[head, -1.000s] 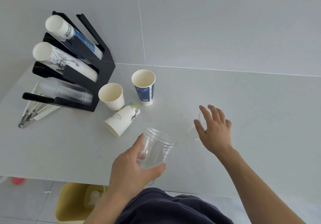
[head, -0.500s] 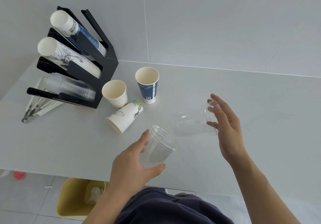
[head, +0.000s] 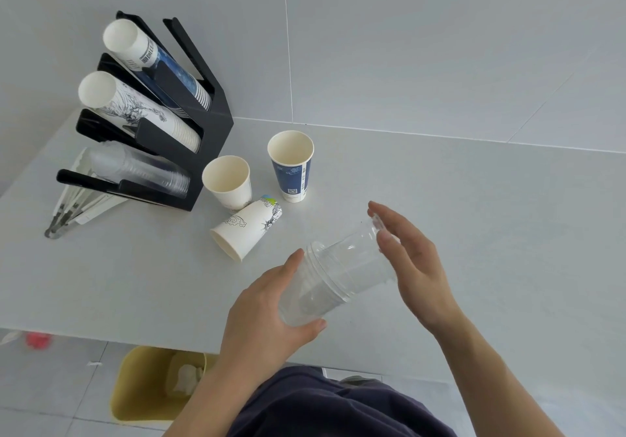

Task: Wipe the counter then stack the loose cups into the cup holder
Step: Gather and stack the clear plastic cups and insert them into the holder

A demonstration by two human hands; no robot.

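My left hand [head: 267,304] grips a clear plastic cup [head: 305,296] above the counter's near edge. My right hand [head: 411,263] holds a second clear cup [head: 352,250], whose mouth end sits nested inside the first. On the counter [head: 474,233] stand a plain white paper cup [head: 227,181] and a blue paper cup [head: 291,165]. A printed white paper cup [head: 245,228] lies on its side in front of them. The black cup holder [head: 169,121] at the left carries a blue stack, a printed white stack and a clear stack.
Metal tongs and white packets [head: 71,206] lie left of the holder. A tiled wall rises behind the counter. Below the near edge stands a yellow bin [head: 149,382] with crumpled tissue inside.
My right hand picked the second clear cup up from the counter and carried it left into the cup in my left hand. The left hand tilted its cup toward it.
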